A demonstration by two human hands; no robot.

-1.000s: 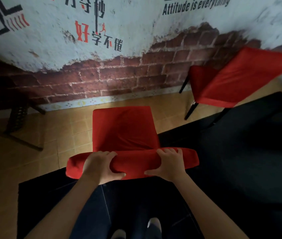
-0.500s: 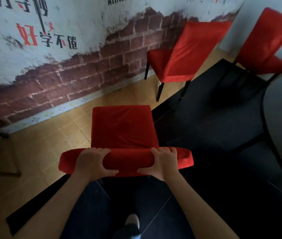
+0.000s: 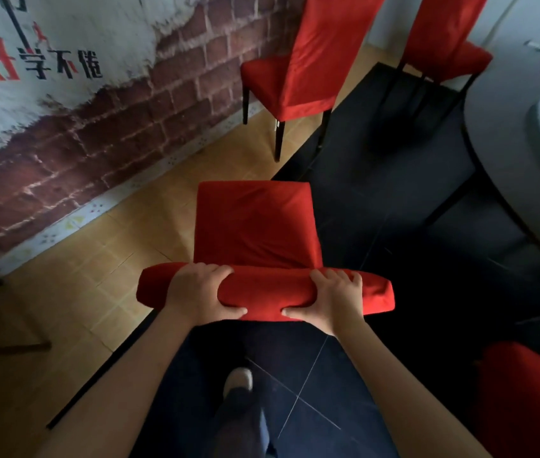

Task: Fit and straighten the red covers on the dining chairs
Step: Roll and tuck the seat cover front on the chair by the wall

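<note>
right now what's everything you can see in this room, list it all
near chair: 1, red cover, centre, seen from behind and above
other chairs: 2 whole, red covers, dark legs, one by the wall, one at the table
partial red chair: 1, lower right corner
table: 1, grey, round, right edge
mat: 1, black, on tan tiles
wall: brick mural with lettering, left
shoe: 1, pale, bottom centre
left hand: grips the near chair's top
right hand: grips it too

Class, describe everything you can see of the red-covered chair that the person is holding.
The nearest chair wears a red cloth cover, matte and slightly creased on the seat. Seen from above and behind, it stands upright where tan tiles meet dark flooring; its legs are hidden. The left hand and right hand grip the padded backrest top, thumbs toward the person.
</note>
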